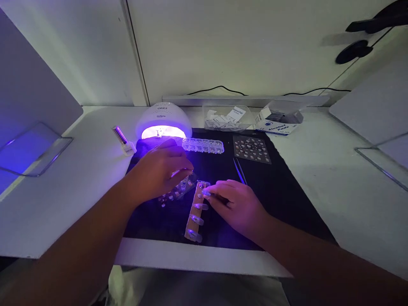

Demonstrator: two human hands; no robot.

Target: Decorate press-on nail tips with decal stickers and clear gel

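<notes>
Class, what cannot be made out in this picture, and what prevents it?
All in the head view:
What, if anything, the left hand pinches: its own fingers hide it.
Near end of the tweezers: behind the right hand.
Contents of the clear compartment case: too small.
Fine print on the Alcohol Pads box: too small.

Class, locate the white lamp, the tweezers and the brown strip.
White lamp [164, 120], head view: front of its shell.
Tweezers [238, 171], head view: one arm, midway along.
Brown strip [194, 213], head view: bare middle.

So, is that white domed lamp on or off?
On: the lamp's opening glows bright pinkish-white, and purple light falls on the black cloth in front of it.
</notes>
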